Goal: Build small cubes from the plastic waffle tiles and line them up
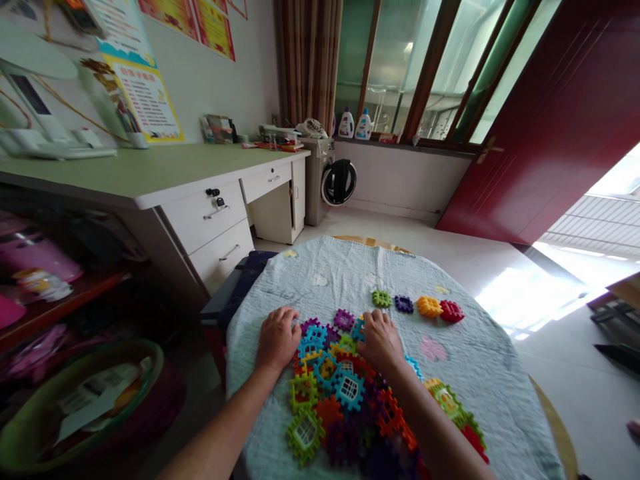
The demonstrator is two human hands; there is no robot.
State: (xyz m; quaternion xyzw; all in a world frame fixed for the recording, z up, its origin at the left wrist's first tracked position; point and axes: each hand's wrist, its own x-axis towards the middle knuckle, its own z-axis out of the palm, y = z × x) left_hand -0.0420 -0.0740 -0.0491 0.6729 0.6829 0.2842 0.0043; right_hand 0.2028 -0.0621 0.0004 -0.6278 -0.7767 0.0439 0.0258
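Note:
Colourful interlocking plastic pieces lie heaped on a round table with a pale cloth (pixel 480 373). My left hand (pixel 279 337) rests at the heap's left edge, fingers curled beside a blue piece (pixel 313 339); its fingertips are partly hidden. My right hand (pixel 382 340) is over the upper right of the heap, its fingers bent down on a blue piece (pixel 358 329). Between the hands lies a purple piece (pixel 344 319). Beyond my right hand sit a green piece (pixel 381 299), a dark blue piece (pixel 404 304), a yellow piece (pixel 429 307) and a red piece (pixel 452 311).
A dark stool (pixel 240 287) stands against the table's left side. Farther left are a desk (pixel 200 167) with drawers and a basket (pixel 155 400) on the floor. A washing machine (pixel 318 180) with its door open and a red door (pixel 530 133) stand behind.

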